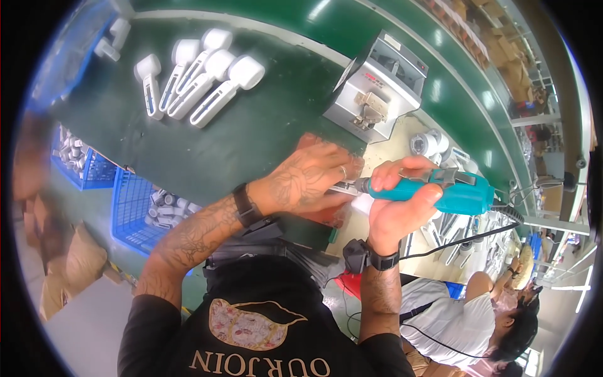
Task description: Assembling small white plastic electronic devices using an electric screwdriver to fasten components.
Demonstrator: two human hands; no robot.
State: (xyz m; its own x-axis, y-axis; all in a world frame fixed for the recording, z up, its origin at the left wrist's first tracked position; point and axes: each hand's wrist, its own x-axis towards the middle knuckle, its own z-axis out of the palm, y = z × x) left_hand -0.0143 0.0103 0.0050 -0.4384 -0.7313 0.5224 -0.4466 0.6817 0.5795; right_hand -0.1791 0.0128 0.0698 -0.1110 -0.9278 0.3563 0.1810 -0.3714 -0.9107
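My right hand point(402, 204) is wrapped round a teal electric screwdriver point(465, 191), held nearly level with its tip toward my left hand. A black coiled cord trails from its rear end. My left hand point(311, 176) is closed on a white plastic handle part point(362, 203), mostly hidden under the fingers. The screwdriver's tip meets this part near my left fingertips; the exact contact spot is too small to make out. Beneath my left hand lies a reddish-brown pad point(323, 217) on the dark green table point(264, 119).
Several white round-headed handles point(217, 91) lie at the far left. A grey metal box machine point(380, 88) stands beyond my hands. More white parts point(465, 242) spread along the right. Blue baskets point(129, 207) of white parts stand at left. A person in white point(452, 314) works at right.
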